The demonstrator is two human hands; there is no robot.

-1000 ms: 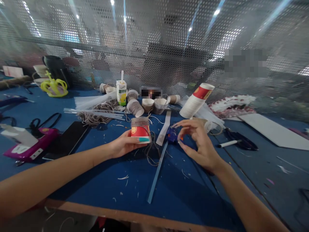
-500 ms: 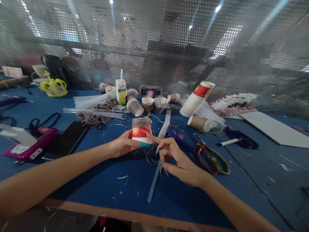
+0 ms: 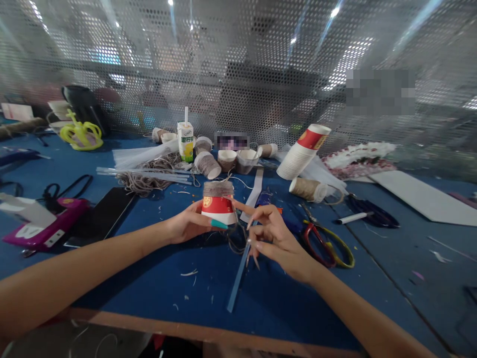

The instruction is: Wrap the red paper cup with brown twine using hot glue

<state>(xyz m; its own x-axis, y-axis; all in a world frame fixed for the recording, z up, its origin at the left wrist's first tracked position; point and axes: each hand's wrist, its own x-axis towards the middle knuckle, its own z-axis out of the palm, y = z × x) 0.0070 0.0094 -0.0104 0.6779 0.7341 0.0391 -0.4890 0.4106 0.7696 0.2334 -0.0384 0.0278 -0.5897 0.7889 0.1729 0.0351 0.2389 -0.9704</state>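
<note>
My left hand (image 3: 188, 222) is wrapped round an upside-down paper cup (image 3: 218, 206), red and white with a gold character. Brown twine (image 3: 218, 188) is wound round the cup's upper part. My right hand (image 3: 274, 238) is at the cup's right side. Its index finger reaches out to the cup near the lower edge of the twine, while its other fingers are loosely bent and apart. Loose twine hangs below the cup, between the hands. A clear glue stick (image 3: 238, 281) lies on the table under my right hand.
Scissors (image 3: 330, 243) and a blue glue gun (image 3: 294, 223) lie right of my right hand. Twine-wrapped cups (image 3: 207, 165), a drink carton (image 3: 186, 141) and a leaning cup stack (image 3: 298, 158) stand behind. A black phone (image 3: 102, 216) and purple case (image 3: 48, 223) are at left.
The cup has turned and tilted slightly in my left hand. My right index finger has risen a little along its side, and the right hand has shifted slightly right.
</note>
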